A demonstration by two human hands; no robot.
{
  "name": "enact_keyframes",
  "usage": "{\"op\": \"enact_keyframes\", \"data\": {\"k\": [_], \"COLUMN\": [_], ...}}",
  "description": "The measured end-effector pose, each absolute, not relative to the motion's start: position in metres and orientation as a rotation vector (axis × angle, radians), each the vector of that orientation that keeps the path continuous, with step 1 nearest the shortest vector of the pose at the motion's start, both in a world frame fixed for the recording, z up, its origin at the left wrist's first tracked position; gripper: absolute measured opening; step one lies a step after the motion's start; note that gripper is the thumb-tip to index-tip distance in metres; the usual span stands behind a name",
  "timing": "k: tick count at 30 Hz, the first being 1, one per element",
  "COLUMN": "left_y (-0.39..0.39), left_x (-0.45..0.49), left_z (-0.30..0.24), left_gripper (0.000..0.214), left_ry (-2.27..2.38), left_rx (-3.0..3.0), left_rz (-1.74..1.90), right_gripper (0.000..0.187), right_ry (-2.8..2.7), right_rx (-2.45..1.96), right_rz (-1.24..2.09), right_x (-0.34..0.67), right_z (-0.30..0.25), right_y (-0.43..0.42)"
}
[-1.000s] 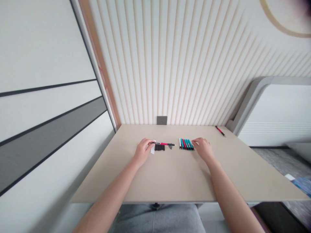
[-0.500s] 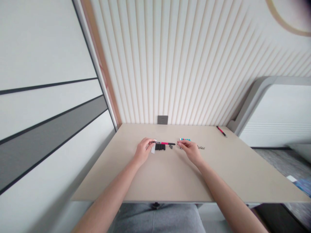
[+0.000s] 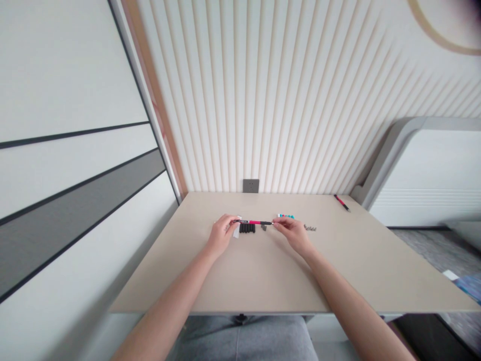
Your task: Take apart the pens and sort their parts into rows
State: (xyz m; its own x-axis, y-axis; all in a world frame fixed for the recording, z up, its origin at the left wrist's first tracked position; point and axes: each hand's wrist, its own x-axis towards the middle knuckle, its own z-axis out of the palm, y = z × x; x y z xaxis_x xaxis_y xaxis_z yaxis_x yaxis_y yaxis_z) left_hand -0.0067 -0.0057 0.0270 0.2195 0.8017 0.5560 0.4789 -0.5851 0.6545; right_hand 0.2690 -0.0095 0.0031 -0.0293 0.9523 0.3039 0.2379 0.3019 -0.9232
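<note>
My left hand (image 3: 221, 233) is closed on the black end of a red and black pen (image 3: 257, 222), held level above the table. My right hand (image 3: 293, 233) pinches a small silver pen tip (image 3: 273, 223), mostly covered by the fingers, at the pen's right end. Below the pen lie a row of black grips (image 3: 247, 228) and a few small dark grey pieces (image 3: 263, 228). White strips (image 3: 236, 231) rest beside my left fingers. Blue, red and white small parts (image 3: 286, 216) sit just behind my right hand, and small metallic pieces (image 3: 310, 228) lie to its right.
Another red and black pen (image 3: 341, 203) lies at the table's far right. The beige table (image 3: 263, 281) meets a ribbed wall with a dark socket (image 3: 251, 186). A white cabinet (image 3: 75, 200) stands along the left side.
My right hand has moved slightly left, bringing the silver tip from a small gap up against the pen's end. My left hand keeps the pen almost still.
</note>
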Motion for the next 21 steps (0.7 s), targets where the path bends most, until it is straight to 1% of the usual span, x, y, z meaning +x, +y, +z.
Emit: {"op": "enact_keyframes", "data": {"k": [13,21], "left_y": [-0.0059,-0.0071], "left_x": [-0.0065,-0.0063], "left_z": [0.0238,0.0240], "left_gripper": [0.013,0.016], "left_ry": [1.204,1.264], "left_rx": [2.202,2.144], "left_rz": [1.234,1.191], "right_gripper": [0.040,0.038], "right_ry": [-1.500,-1.486], "right_rx": [-1.034,-1.048], "right_rz": [0.887,0.865], "right_x": [0.2682,0.2693], "right_z": [0.0042,0.0001], "right_y": [-0.0115,-0.0086]}}
